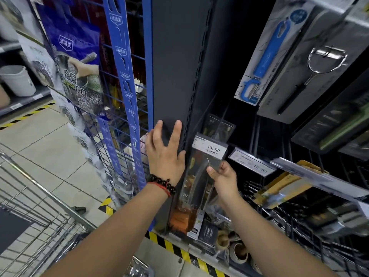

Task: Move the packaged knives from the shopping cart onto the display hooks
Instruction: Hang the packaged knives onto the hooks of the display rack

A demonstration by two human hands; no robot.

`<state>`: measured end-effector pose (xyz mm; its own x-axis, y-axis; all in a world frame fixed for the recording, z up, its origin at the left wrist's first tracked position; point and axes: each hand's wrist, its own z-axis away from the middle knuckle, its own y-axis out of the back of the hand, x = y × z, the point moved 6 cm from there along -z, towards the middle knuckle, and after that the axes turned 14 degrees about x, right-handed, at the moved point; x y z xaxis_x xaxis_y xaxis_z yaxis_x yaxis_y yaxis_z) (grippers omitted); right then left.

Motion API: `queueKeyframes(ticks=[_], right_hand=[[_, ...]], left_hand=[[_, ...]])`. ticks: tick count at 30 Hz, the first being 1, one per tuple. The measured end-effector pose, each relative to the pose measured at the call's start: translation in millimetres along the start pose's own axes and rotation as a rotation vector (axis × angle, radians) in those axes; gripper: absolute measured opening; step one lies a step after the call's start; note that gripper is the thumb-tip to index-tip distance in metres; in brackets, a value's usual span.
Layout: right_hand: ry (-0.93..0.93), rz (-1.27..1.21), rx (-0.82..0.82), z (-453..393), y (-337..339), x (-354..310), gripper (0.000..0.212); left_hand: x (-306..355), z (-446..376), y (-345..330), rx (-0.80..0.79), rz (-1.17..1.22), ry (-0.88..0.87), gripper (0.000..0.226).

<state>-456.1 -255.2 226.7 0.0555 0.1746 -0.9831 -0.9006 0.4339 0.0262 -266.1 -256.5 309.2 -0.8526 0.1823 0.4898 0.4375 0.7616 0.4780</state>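
Hands working at the dark shelf upright (175, 80), the landmark for every position given. Left hand (164, 150) is lying flat against the face of the upright, fingers straight and spread, with a bead bracelet (162, 183) circling its wrist. Right hand (221, 176) is gripping a packaged knife (194, 188) just right of the upright, thumb pressing on the front of the clear pack and the other fingers curling behind its right edge. This pack is hanging upright, its top edge sitting directly under the 13.90 price tag (209, 149). Farther right of the upright, a 15.00 price tag (252, 164) is showing, and above it a blue peeler (265, 56) and a steel peeler (317, 68) are hanging in their cards. Left of the upright, a blue wire rack (123, 108) is standing, and the shopping cart (40, 208) is sitting lower left.
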Motion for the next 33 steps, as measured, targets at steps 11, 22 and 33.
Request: queueKeyframes(ticks=[11, 22, 33], right_hand=[[-0.051, -0.010, 0.058, -21, -4, 4, 0.019], [0.037, 0.021, -0.004, 5, 2, 6, 0.018], [0.068, 0.010, 0.016, -8, -10, -9, 0.025]], left_hand=[[-7, -1, 0, 0.043, -0.057, -0.126, 0.104], [-7, -1, -3, 0.055, -0.025, -0.120, 0.102], [-6, -1, -3, 0.050, 0.010, -0.105, 0.102]])
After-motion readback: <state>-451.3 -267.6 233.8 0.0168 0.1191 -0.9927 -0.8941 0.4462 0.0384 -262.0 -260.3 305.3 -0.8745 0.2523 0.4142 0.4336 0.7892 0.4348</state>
